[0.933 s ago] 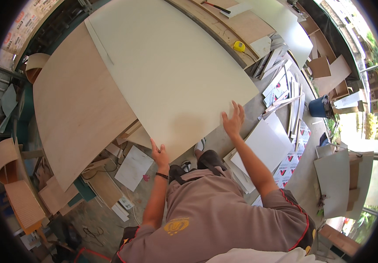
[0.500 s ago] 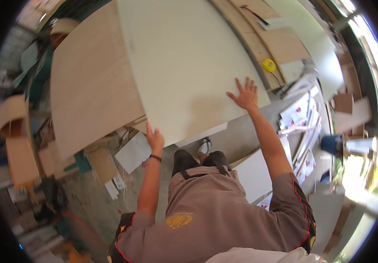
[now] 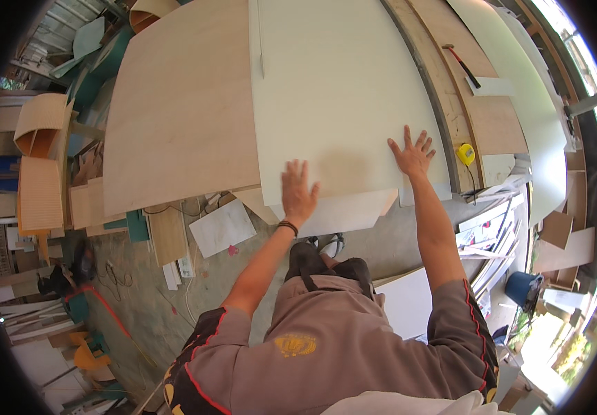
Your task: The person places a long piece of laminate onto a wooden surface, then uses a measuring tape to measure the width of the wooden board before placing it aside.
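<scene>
A large cream-white sheet (image 3: 347,90) lies flat before me, its near edge toward my body. My left hand (image 3: 300,191) is over the sheet near its front left corner, fingers stretched and nothing held. Toward the right side, my right hand (image 3: 412,153) rests on the sheet with the fingers spread wide. A broad light-brown plywood panel (image 3: 181,104) lies along the white sheet's left side. Below the near edge, a pale board piece (image 3: 347,211) shows between my forearms.
Right of the sheet, a wooden strip (image 3: 444,90) carries a yellow tape measure (image 3: 465,153); a red-and-black hammer (image 3: 463,67) lies beyond. A white marbled offcut (image 3: 222,227) is on the floor at left. Offcuts (image 3: 489,232) and a blue bucket (image 3: 522,288) stand at right.
My left hand has come off the sheet's left edge and moved inward over its surface. The right hand stays spread on the sheet. The whole view has shifted, with the worktop appearing further right.
</scene>
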Action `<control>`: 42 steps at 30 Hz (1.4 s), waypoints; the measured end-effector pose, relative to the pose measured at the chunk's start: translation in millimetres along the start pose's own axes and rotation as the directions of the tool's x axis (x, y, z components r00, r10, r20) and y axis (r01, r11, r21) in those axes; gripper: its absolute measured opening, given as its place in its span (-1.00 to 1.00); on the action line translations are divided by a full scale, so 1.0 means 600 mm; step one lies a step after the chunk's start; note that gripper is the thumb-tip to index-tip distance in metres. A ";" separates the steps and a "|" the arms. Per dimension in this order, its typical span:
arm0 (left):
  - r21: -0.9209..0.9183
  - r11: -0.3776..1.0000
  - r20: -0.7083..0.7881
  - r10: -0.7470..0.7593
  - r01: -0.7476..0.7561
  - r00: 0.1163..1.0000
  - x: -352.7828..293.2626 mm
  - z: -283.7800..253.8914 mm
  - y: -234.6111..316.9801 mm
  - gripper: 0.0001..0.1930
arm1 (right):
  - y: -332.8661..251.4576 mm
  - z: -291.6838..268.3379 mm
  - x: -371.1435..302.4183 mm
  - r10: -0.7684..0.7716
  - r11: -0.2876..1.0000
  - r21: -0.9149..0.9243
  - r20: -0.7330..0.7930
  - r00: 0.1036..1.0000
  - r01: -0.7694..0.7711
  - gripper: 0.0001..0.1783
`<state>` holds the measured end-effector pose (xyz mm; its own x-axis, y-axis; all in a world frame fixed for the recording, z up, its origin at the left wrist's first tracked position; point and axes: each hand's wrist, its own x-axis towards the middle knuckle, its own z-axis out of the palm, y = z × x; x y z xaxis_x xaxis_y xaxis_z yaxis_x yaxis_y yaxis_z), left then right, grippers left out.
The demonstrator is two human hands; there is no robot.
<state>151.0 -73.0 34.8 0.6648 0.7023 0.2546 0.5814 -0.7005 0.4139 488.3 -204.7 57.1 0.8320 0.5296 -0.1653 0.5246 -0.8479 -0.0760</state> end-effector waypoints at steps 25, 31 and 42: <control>0.085 0.976 0.129 0.189 -0.200 0.973 0.111 -0.121 -0.310 -0.48 | -0.171 0.018 0.305 0.024 0.996 -0.078 -0.116 0.993 -0.033 -0.05; 0.110 0.947 0.210 0.274 -0.301 0.939 0.212 -0.121 -0.329 -0.45 | -0.194 0.010 0.374 0.022 0.997 -0.065 -0.110 0.994 -0.030 -0.04; -0.100 0.958 0.022 0.270 -0.267 0.962 0.223 -0.047 -0.202 -0.51 | -0.242 0.007 0.502 -0.006 0.999 -0.044 -0.133 0.991 0.000 -0.03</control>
<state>156.2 109.3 43.5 0.8075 0.4836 0.3377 0.3326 -0.8461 0.4165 661.8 77.8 14.4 0.8454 0.5331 -0.0327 0.5322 -0.8460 -0.0328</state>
